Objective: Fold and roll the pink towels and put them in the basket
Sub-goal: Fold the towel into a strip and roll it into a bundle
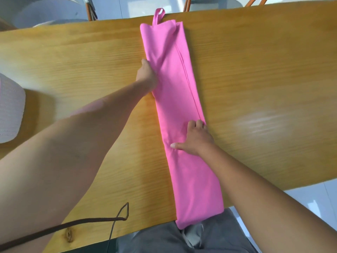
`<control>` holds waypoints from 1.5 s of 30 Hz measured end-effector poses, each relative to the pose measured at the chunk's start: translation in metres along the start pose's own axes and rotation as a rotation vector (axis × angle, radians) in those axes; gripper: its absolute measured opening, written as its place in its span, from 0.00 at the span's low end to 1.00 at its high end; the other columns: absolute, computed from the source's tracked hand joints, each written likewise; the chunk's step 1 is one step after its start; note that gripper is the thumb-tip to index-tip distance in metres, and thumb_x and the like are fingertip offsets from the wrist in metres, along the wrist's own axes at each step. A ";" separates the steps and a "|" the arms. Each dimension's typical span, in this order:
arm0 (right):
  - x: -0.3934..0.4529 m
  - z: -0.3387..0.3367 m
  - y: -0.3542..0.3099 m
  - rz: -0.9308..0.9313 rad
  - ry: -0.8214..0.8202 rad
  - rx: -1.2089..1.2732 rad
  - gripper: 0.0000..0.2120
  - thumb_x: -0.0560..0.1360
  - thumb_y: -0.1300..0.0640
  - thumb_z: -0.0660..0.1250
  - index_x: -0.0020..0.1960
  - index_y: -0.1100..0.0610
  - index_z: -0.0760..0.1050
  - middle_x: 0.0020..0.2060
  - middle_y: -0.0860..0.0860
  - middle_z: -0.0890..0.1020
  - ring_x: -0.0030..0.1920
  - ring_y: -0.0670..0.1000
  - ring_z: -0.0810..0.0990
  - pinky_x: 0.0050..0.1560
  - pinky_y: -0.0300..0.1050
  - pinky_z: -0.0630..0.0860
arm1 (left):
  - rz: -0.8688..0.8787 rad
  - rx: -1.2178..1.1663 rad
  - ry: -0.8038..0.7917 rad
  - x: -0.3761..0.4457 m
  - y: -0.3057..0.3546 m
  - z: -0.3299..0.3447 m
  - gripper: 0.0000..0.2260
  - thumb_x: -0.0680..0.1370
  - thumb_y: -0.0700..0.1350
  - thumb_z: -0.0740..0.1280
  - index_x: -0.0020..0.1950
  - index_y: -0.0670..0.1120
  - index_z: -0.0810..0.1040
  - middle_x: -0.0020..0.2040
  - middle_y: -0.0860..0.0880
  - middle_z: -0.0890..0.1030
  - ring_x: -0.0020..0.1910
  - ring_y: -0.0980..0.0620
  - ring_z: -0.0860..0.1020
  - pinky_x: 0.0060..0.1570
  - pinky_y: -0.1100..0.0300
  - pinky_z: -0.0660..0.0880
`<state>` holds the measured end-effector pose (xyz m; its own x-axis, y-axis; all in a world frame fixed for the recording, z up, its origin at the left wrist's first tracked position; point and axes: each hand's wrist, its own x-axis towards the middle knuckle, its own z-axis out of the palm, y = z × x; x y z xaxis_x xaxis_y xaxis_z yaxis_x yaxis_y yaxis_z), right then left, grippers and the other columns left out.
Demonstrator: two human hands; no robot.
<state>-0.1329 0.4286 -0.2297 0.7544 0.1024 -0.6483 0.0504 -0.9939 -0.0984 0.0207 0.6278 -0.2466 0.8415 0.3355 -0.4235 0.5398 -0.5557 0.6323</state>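
A pink towel (pixel 180 106) lies folded into a long narrow strip across the wooden table (pixel 73 70), its loop at the far edge and its near end hanging over the front edge. My left hand (pixel 146 75) is at the strip's left edge, fingers tucked into the cloth and gripping the fold. My right hand (pixel 196 137) rests on the strip's right side, fingers curled at the seam edge and thumb stretched out flat on the cloth. A white basket (pixel 10 110) sits at the far left of the table, partly cut off.
A dark strap and thin cable (pixel 102 219) lie on the table's near left part. Chair legs and a grey seat (pixel 54 11) stand beyond the far edge. My grey-clad lap (pixel 182 240) is below the front edge.
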 end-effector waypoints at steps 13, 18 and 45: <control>-0.005 0.005 -0.003 0.026 0.039 0.063 0.50 0.65 0.31 0.75 0.73 0.59 0.58 0.71 0.58 0.62 0.72 0.59 0.62 0.71 0.52 0.66 | 0.443 0.366 0.349 -0.048 -0.020 0.026 0.27 0.80 0.44 0.56 0.80 0.44 0.59 0.78 0.42 0.63 0.78 0.39 0.60 0.76 0.45 0.57; -0.002 0.008 0.000 0.008 0.065 0.063 0.51 0.63 0.30 0.75 0.71 0.60 0.60 0.69 0.58 0.64 0.71 0.59 0.63 0.71 0.51 0.64 | 0.515 0.584 -0.049 -0.035 -0.048 0.039 0.28 0.86 0.57 0.46 0.84 0.49 0.44 0.83 0.49 0.42 0.82 0.47 0.40 0.80 0.46 0.42; 0.121 -0.090 -0.018 0.166 0.393 0.587 0.18 0.80 0.47 0.65 0.60 0.61 0.77 0.59 0.59 0.82 0.61 0.60 0.79 0.55 0.49 0.74 | 0.530 0.349 0.167 -0.035 -0.068 0.026 0.28 0.84 0.63 0.49 0.83 0.56 0.53 0.84 0.52 0.48 0.82 0.50 0.42 0.78 0.47 0.47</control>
<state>0.0163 0.4554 -0.2379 0.9068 -0.1797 -0.3814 -0.3612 -0.7978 -0.4828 -0.0464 0.6343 -0.2912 0.9989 0.0461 0.0115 0.0354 -0.8829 0.4682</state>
